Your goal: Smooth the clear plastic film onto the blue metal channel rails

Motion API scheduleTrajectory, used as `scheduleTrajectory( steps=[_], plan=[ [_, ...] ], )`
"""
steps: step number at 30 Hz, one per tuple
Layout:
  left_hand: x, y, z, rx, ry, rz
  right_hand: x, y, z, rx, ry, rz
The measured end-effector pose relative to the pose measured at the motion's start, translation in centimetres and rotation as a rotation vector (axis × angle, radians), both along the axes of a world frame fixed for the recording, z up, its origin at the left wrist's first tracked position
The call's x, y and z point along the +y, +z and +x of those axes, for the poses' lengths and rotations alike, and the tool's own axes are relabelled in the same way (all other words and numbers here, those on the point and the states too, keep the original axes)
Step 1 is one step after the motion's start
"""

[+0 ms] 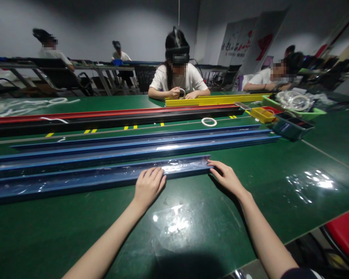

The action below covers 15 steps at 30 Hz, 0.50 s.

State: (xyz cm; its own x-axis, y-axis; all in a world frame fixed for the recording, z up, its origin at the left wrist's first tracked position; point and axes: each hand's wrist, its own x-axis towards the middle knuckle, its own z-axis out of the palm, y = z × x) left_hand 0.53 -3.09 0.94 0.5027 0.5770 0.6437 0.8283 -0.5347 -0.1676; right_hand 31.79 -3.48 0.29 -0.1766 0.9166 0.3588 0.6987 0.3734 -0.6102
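A long blue plastic channel (104, 175) covered in clear film lies nearest me, running off the left side of the view. My left hand (149, 184) is closed over its near edge, fingers on the inside and thumb on the front. At the channel's right end, my right hand (225, 176) pinches the tip, with fingertips on the end and thumb by the near lower corner. Whether some loose film is also between those fingers is too small to make out. Just beyond lie more blue channels (128, 149), parallel to this one.
Further back are red and black strips (133, 115), a yellow channel (221, 100) and a white tape ring (209, 122). Bins (292, 126) and a green tray (317, 112) with rings stand right. A co-worker (178, 73) sits opposite. A red stool (346, 232) is lower right.
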Motion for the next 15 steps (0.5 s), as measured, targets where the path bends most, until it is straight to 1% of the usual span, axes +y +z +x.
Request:
scheduleTrajectory(
  steps=[8,15],
  plan=[
    [0.01,-0.23,0.01,0.014,0.001,-0.105,0.09,-0.55,0.09,-0.043,-0.047,-0.038],
    [0.00,0.05,0.23,0.040,0.023,-0.185,0.10,-0.81,0.27,-0.078,-0.052,-0.051]
  ],
)
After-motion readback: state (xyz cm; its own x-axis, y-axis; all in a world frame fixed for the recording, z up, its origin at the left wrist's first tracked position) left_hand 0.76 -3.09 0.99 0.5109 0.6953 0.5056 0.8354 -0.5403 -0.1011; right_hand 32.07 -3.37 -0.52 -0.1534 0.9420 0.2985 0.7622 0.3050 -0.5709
